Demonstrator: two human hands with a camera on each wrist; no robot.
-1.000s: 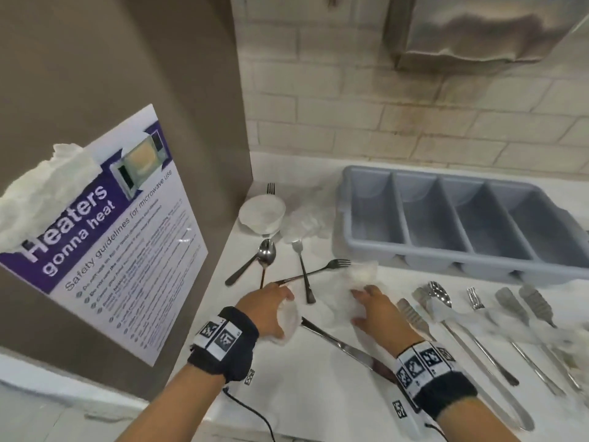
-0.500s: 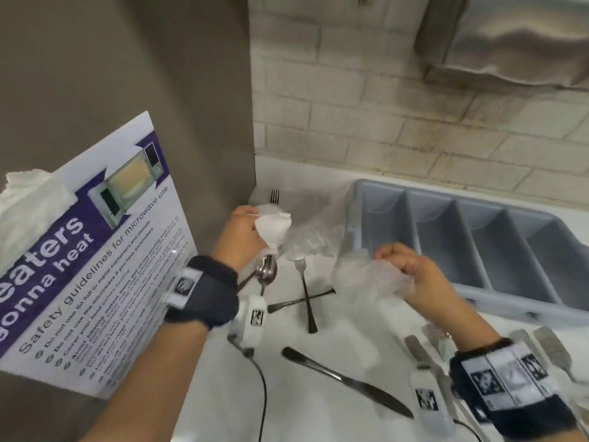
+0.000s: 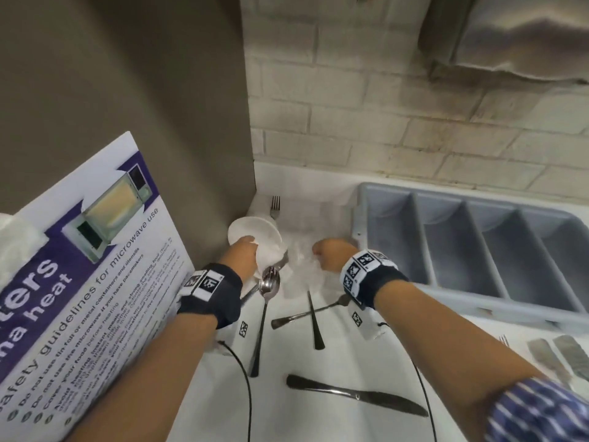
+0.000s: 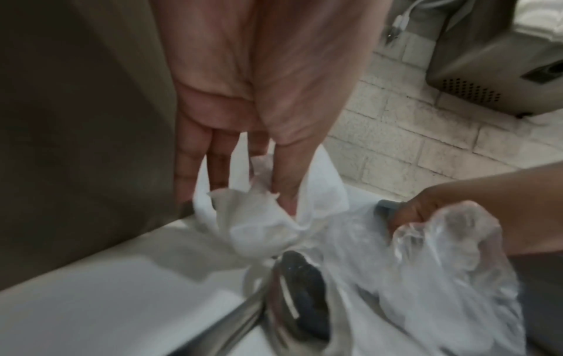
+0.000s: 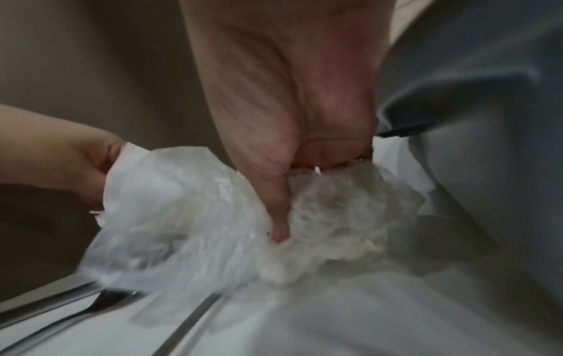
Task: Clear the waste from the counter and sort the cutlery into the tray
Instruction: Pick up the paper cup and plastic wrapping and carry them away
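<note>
My left hand (image 3: 247,252) pinches a crumpled white napkin (image 4: 259,221) between thumb and fingers, right against a white round bowl (image 3: 255,232) in the counter's back left corner. My right hand (image 3: 328,255) grips a wad of clear plastic wrap (image 5: 335,216) just to the right of it, touching more loose plastic (image 3: 298,266) on the counter. The grey cutlery tray (image 3: 478,314), with its compartments bare, stands to the right of my right hand. Spoons (image 3: 269,283), two crossed forks (image 3: 310,314) and a knife (image 3: 357,393) lie on the white counter below my hands.
A brown panel (image 3: 143,106) with a microwave safety poster (image 3: 79,282) walls off the left side. Behind the bowl lies another fork (image 3: 275,205). More cutlery handles (image 3: 561,355) show at the right edge. A metal dispenser (image 3: 510,36) hangs on the brick wall above.
Both hands lifted off the near counter and moved back towards the corner, the left with the napkin and the right with the plastic wrap, and have come down beside the white bowl.
</note>
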